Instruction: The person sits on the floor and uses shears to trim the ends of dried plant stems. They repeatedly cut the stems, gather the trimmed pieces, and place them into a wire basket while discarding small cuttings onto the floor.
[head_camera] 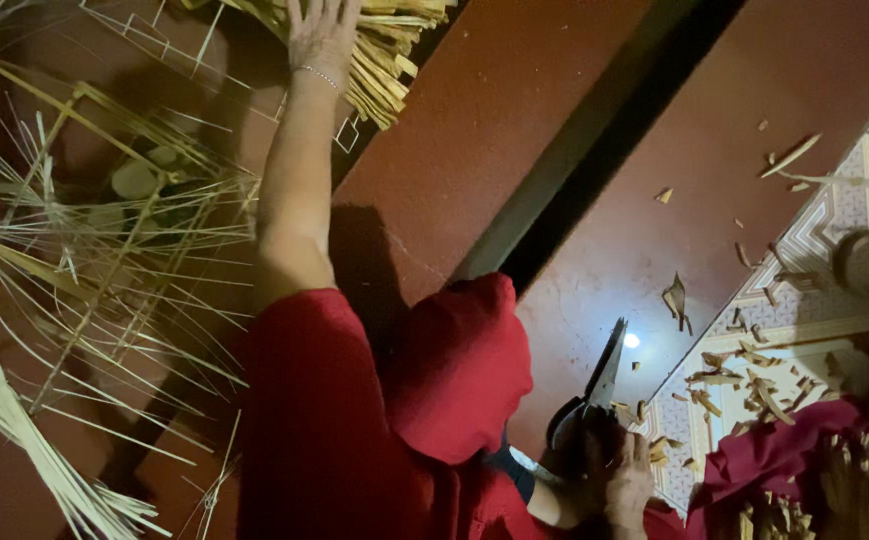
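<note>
A: Where are the hands seen?

B: The left hand is stretched up to the top of the view and laid spread, fingers apart, on a bundle of cut strips. No closed grip on a strip can be made out. The right hand is seen low down, closed around the handles of a pair of scissors, whose blades are pointed up over the red floor.

A: How are the strips judged to handle?

B: They are judged light, thin and springy, easily split if bent sharply. A few are best taken together near the cut ends, where the bundle is held tight.

A: What else is seen?

B: A half-woven frame of long splints is spread at the left. Short offcuts are scattered at the right, on the floor and on a patterned mat. Red cloth is draped in the middle.
</note>
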